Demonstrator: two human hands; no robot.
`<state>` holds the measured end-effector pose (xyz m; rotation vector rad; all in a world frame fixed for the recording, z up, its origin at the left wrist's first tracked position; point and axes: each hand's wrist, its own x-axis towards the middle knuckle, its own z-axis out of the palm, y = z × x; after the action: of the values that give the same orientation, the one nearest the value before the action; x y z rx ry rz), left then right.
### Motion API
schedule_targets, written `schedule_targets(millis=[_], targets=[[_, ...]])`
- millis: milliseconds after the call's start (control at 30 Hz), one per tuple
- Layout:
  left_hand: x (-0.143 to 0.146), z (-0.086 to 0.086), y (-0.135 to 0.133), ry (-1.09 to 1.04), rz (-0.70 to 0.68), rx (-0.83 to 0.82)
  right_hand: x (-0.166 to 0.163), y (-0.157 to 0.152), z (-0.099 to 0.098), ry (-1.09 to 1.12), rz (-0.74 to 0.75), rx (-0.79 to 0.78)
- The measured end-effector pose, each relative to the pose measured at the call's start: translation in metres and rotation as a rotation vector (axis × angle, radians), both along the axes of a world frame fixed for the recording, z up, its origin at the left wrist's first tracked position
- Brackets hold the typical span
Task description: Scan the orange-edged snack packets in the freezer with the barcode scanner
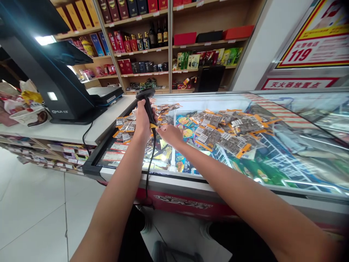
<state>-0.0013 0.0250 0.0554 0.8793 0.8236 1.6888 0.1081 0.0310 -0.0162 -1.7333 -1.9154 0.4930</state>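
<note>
My left hand [143, 118] is wrapped around the handle of a black barcode scanner [148, 107], held upright over the glass top of a chest freezer. From the handle's lower end a black cable [151, 160] hangs down over the freezer's front edge. My right hand [171, 134] is closed, its fingertips at a small yellow piece [153, 126] at the base of the handle. Whether that piece belongs to the scanner I cannot tell, and what the fingers pinch is hidden. Around both hands lie clear snack packets with orange edges [209, 135], spread over the glass.
Through the freezer's glass, colourful bags and white wire baskets [278, 156] show. On the left, a counter [114, 109] bears a black checkout terminal [65, 91] and a white bowl [29, 116]. Shelves [141, 51] with bottles and boxes stand behind. A dark chair back [209, 78] rises behind the freezer.
</note>
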Motion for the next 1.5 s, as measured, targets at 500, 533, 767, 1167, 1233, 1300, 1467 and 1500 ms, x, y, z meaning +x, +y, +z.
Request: schedule_targets(millis=[500, 533, 767, 1167, 1233, 1300, 1467, 1500], targets=[[0.004, 0.001, -0.003, 0.013, -0.047, -0.068, 0.010, 0.047, -0.002, 0.458, -0.107, 0.047], [0.004, 0.000, -0.002, 0.026, -0.067, -0.071, 0.020, 0.050, 0.001, 0.512, -0.113, 0.079], [0.013, -0.009, -0.003, 0.268, -0.319, -0.061, 0.075, 0.048, 0.035, 0.792, -0.239, 0.100], [0.017, -0.015, -0.009, 0.475, -0.425, 0.011, 0.092, 0.049, 0.037, 0.865, -0.263, 0.199], [0.017, -0.014, -0.009, 0.456, -0.415, 0.026, 0.092, 0.048, 0.037, 0.869, -0.259, 0.201], [0.016, -0.014, -0.009, 0.449, -0.416, 0.042, 0.092, 0.048, 0.038, 0.865, -0.256, 0.199], [0.015, -0.013, -0.009, 0.434, -0.424, 0.036, 0.095, 0.053, 0.038, 0.854, -0.276, 0.192], [0.015, -0.013, -0.009, 0.419, -0.423, 0.021, 0.096, 0.053, 0.039, 0.829, -0.284, 0.201]])
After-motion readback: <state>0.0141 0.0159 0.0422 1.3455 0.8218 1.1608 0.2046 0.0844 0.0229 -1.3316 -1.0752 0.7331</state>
